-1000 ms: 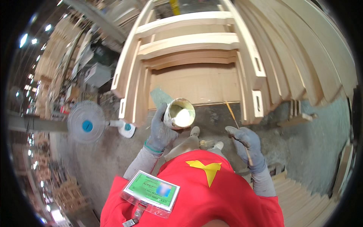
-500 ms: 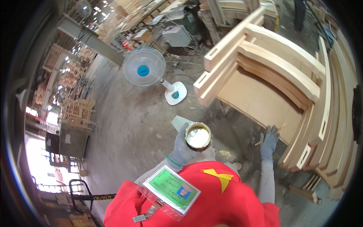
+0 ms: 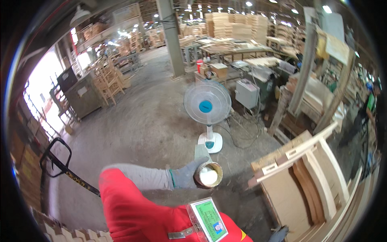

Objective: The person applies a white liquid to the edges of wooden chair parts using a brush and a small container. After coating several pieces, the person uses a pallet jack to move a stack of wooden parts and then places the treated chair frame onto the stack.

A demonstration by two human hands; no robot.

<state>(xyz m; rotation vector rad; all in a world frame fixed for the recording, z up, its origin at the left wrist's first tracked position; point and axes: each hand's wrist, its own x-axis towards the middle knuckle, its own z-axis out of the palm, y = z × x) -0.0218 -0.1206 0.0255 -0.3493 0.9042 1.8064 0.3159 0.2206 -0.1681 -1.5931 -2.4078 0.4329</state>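
My left hand (image 3: 186,176), in a grey glove, is closed round a round can (image 3: 209,174) with a pale, whitish content and a smeared rim. A flat, pale greenish blade-like piece (image 3: 201,153) sticks out beyond the fingers of the same hand; its lower part is hidden. At the lower edge my right hand (image 3: 279,234), also gloved in grey, is partly in view beside a wooden panel (image 3: 282,197). Its fingers are too cut off to read. Curved pale wooden rails (image 3: 321,181) stand over that panel.
A white standing fan (image 3: 207,105) stands ahead on the concrete floor. Behind it are a grey box (image 3: 246,94) with cables and workbenches with stacked wood. A black pallet-jack handle (image 3: 56,157) is at left, and a person (image 3: 370,105) stands at far right.
The view has tilted up and swung right, so the fan and wooden pieces appear lower. My left hand still holds the can. My right hand has slipped to the lower edge of the view.
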